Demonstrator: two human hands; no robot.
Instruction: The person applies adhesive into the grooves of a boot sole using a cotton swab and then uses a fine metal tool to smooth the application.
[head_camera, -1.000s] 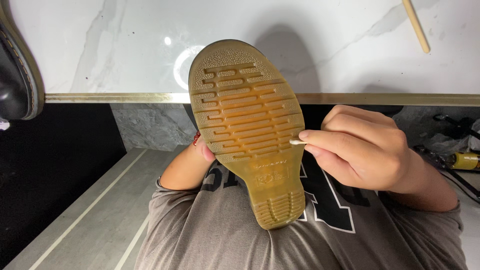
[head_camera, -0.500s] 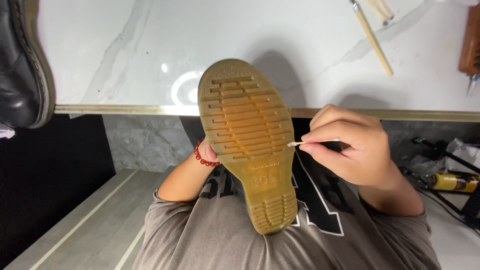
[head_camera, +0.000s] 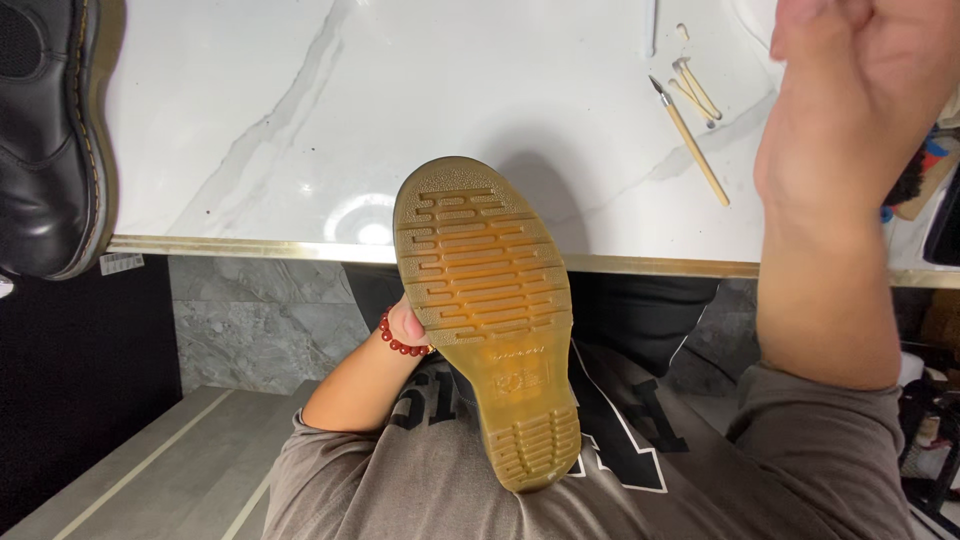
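The left hand (head_camera: 405, 325), mostly hidden behind the boot (head_camera: 490, 320), holds it sole-up over the lap, its toe at the table (head_camera: 250, 130) edge; how the fingers close cannot be told; the right hand (head_camera: 860, 110) is raised over the table, fingers loosely apart, holding nothing visible; a wooden stick (head_camera: 690, 142) lies nearby; a black boot (head_camera: 45, 140) stands far left.

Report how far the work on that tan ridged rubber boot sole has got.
Done: the tan ridged rubber boot sole shows no obvious dirt in its grooves. In hand: the left hand holds it tread-up; the right hand is raised near the wooden-handled tools, off the sole. Possibly left: the black leather boot lying on the white marble table.
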